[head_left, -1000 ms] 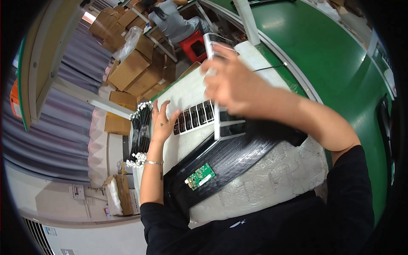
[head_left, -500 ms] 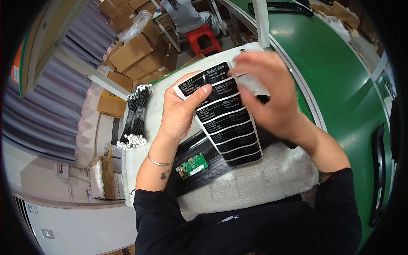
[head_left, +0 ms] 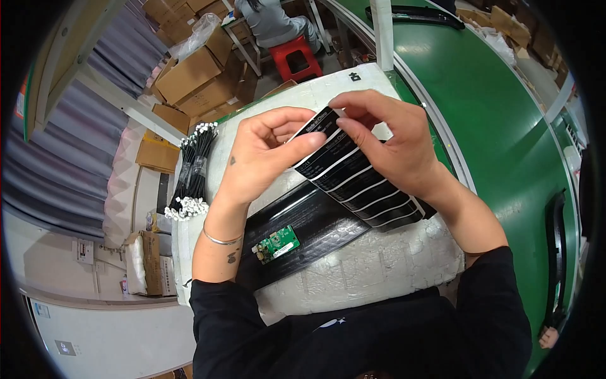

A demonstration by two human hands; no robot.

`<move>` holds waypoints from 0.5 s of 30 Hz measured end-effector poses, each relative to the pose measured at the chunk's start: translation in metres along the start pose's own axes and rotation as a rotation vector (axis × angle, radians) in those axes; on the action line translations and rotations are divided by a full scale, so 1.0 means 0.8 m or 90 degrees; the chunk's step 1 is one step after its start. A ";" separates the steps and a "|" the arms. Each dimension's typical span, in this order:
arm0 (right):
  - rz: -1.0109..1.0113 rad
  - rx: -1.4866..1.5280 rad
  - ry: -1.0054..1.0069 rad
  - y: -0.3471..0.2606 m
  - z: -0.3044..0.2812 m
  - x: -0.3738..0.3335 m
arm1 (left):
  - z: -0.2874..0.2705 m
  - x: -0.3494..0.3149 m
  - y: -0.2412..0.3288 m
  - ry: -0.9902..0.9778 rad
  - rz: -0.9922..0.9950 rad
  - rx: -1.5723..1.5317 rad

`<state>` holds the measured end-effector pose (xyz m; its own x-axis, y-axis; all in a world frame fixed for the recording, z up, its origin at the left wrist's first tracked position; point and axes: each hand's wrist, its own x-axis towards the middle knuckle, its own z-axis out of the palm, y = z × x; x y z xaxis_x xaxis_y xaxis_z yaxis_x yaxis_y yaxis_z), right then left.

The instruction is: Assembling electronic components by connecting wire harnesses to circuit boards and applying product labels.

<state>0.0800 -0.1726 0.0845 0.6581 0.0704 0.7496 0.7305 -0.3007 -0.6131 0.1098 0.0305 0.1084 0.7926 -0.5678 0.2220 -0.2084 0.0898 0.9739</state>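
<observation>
A rough white foam slab [head_left: 372, 265] serves as the work surface beside a smooth, curved green conveyor belt [head_left: 499, 88]; brown cardboard boxes [head_left: 189, 69] crowd the floor beyond. Above the slab, the left hand [head_left: 265, 155] and the right hand [head_left: 385, 142] each pinch the top of a glossy sheet of black rectangular labels [head_left: 360, 180]. Beneath it lies a long ribbed black plastic panel [head_left: 315, 227] bearing a small green circuit board [head_left: 276, 244]. A bundle of black cables with white plugs [head_left: 192, 174] rests at the slab's left edge.
</observation>
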 end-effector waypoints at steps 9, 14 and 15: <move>-0.170 -0.159 0.084 -0.005 0.004 0.004 | 0.029 -0.001 -0.018 0.155 0.193 0.241; -0.216 -0.226 0.111 -0.003 0.003 0.006 | 0.039 -0.001 -0.020 0.149 0.239 0.221; -0.217 -0.238 0.142 -0.004 0.007 0.004 | 0.041 -0.005 -0.019 0.141 0.231 0.215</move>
<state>0.0808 -0.1661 0.0871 0.3108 0.0316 0.9499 0.7540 -0.6166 -0.2262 0.0912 0.0045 0.0912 0.7293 -0.3600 0.5818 -0.6350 -0.0399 0.7714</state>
